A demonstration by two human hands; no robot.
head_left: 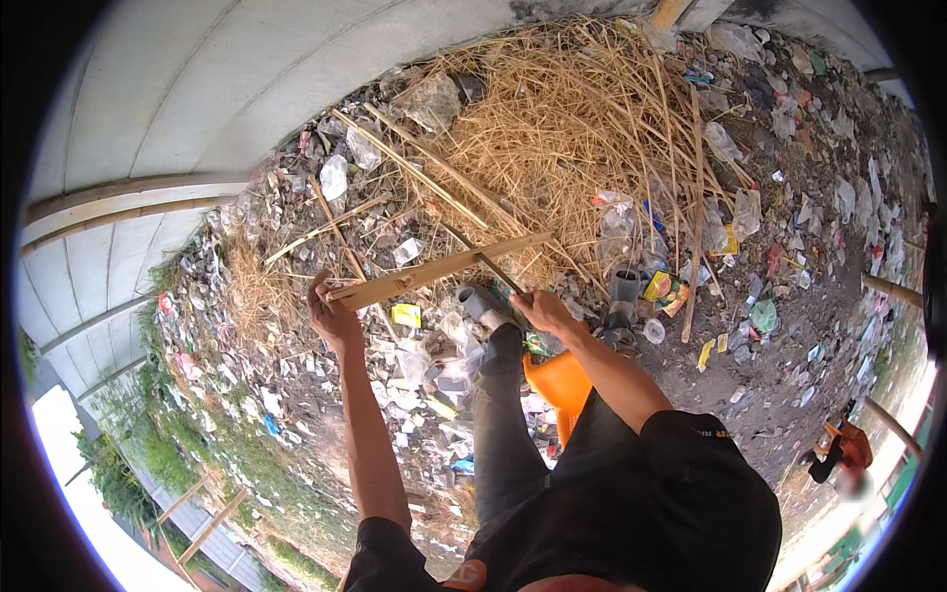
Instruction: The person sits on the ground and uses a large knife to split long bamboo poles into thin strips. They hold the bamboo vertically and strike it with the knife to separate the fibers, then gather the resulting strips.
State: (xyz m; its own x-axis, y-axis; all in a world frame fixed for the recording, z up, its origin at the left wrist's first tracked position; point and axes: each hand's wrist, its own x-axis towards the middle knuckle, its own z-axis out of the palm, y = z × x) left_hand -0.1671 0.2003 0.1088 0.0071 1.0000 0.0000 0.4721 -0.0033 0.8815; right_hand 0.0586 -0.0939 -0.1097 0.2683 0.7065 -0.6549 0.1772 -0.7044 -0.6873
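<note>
My left hand [335, 318] is closed round the near left end of a pale wooden plank [434, 270], which slants up to the right in front of me. In my right hand [546, 312] is a long, thin, dark tool [501, 274], perhaps a blade; its exact kind is unclear. It crosses the plank toward the right end, and its far part shows beyond the plank's upper edge. Below the plank are my legs and grey boots [483, 304]. An orange plastic seat [560, 385] is between my legs, partly hidden by them.
A heap of dry straw [562, 128] lies ahead, with long wooden strips [409, 168] beside it. Plastic bags and scraps litter the ground [760, 335]. A pale panelled wall [247, 79] rises at the far left. Another person [846, 449] in orange and black is at the right.
</note>
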